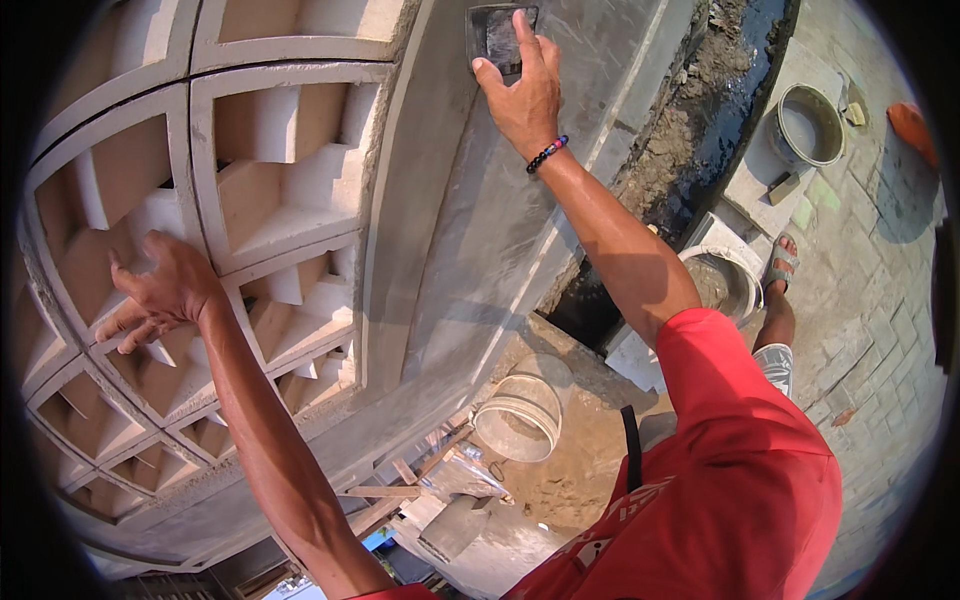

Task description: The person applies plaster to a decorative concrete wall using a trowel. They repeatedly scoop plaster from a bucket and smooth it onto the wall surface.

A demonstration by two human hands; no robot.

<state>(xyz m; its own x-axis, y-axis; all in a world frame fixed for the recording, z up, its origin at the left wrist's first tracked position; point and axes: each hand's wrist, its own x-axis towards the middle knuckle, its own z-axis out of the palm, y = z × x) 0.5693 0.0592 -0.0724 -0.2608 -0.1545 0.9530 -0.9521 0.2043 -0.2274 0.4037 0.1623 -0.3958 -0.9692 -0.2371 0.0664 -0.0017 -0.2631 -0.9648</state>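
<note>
My left hand rests, fingers spread, on the pale breeze-block wall, its fingertips over the frame of one of the hollow square blocks. Nothing is held in it. At the top of the view, my right hand grips a dark, square, flat pad with a worn grey middle. The pad lies against the smooth grey cement band beside the blocks, my thumb and fingers over its face. Its underside is hidden, so I cannot tell its exact kind. A beaded bracelet circles my right wrist.
A muddy trench with dark water runs along the wall's foot. Buckets stand at the trench, on the paving and on sandy ground. Wood scraps lie lower down. A sandalled foot stands on the right.
</note>
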